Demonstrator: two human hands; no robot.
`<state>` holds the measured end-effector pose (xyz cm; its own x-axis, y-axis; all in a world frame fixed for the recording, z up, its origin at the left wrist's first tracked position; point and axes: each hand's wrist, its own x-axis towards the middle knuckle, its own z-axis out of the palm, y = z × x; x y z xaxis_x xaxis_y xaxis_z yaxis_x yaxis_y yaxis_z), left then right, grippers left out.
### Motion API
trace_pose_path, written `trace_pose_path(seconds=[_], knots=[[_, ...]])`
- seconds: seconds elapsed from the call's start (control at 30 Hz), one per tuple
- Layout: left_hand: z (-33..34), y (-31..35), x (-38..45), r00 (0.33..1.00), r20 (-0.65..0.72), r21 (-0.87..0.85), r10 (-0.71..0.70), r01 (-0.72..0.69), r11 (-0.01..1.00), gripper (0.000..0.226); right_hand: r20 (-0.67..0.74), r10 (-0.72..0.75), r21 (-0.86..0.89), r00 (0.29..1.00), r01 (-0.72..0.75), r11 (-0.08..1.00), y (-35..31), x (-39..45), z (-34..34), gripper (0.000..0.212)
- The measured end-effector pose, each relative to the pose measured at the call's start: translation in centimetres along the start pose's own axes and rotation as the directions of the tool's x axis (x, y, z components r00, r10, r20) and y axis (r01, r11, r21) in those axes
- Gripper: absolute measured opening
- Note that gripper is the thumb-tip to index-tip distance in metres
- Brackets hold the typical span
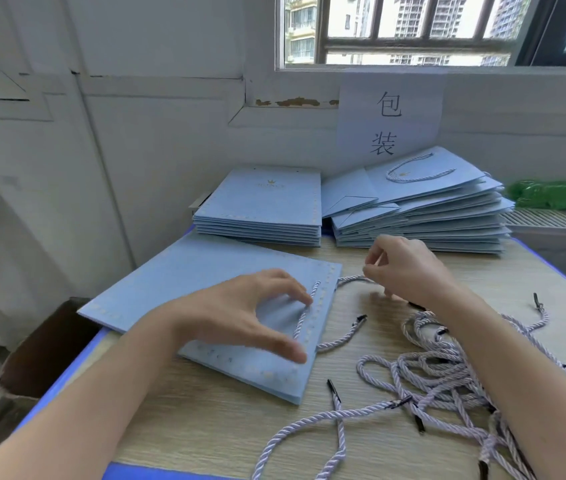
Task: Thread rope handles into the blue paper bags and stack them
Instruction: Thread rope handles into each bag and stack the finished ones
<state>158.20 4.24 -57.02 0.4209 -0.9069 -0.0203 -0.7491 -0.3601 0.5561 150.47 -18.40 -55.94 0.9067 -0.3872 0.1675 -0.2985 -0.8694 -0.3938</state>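
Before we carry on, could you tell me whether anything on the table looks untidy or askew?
The finished stack at the back right is fanned out unevenly, unlike the squared stack beside it. The loose ropes lie tangled at the right.

Walls (156, 140): painted white, paint chipped under the sill | window (413, 29): barred, daylight and tower blocks seen through it | paper sign (390, 121): taped below the window | counter (205, 420): wood-grain top, blue edging | radiator (555, 220): set at right.

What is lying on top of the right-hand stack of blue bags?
A threaded rope handle lies looped on the top bag of the right stack. Handles of lower bags are covered.
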Motion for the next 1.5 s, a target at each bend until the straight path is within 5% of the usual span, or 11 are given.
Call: trace_pose_path(seconds=[0.1,0.27,0.47,0.57,0.7,0.77,0.9,1.07,1.3,1.4,1.5], knots=[[0.4,-0.4,0.0,0.988,0.152,0.051,0.017,-0.025,0.998,0.098,0.075,-0.153,0.245,0.985,0.130,0.961,-0.6,-0.2,-0.2,0.013],[0.6,-0.2,0.0,0.985,-0.102,0.174,0.141,-0.122,0.977,0.075,0.254,-0.355,0.257,0.899,0.292,0.921,-1.8,-1.3,-0.5,0.036],[1.0,1.3,0.1,0.589,-0.617,0.552,0.522,-0.150,0.820,0.023,0.354,-0.443,0.332,0.824,0.331,0.883,-1.6,-1.0,0.2,0.049],[1.3,1.7,0.2,0.416,-0.716,0.598,0.560,-0.048,0.800,0.024,0.192,-0.488,0.307,0.851,0.420,0.854,-1.5,-0.7,0.8,0.046],[1.7,2.1,0.2,0.304,-0.712,0.629,0.633,-0.124,0.767,0.010,-0.276,-0.526,0.122,0.804,0.572,0.811,-1.8,-0.4,1.2,0.009],[1.5,2.6,0.2,0.270,-0.705,0.643,0.655,-0.144,0.752,0.011,-0.437,-0.423,0.227,0.794,0.552,0.802,-1.9,-0.3,0.4,0.006],[1.6,2.2,0.7,0.350,-0.731,0.595,0.586,-0.092,0.798,0.012,-0.465,-0.064,0.760,0.883,0.435,0.483,-1.9,-0.7,-2.1,0.017],[2.0,1.8,0.9,0.467,-0.722,0.541,0.511,-0.079,0.837,0.017,-0.360,0.029,0.893,0.932,0.336,0.298,-1.6,-0.7,-2.8,0.017],[2.2,2.5,0.8,0.491,-0.694,0.552,0.527,-0.108,0.827,0.019,-0.184,0.039,0.980,0.982,0.180,0.087,-2.8,-1.2,-2.7,0.020],[2.2,2.3,1.0,0.554,-0.689,0.485,0.467,-0.126,0.866,0.021,-0.040,0.003,0.979,0.999,0.039,0.198,-3.4,-1.4,-1.8,0.018],[2.2,1.3,1.4,0.730,-0.605,0.366,0.318,-0.100,0.925,0.033,0.111,-0.065,0.735,0.992,-0.039,0.677,-3.1,-1.4,-0.6,0.015]])
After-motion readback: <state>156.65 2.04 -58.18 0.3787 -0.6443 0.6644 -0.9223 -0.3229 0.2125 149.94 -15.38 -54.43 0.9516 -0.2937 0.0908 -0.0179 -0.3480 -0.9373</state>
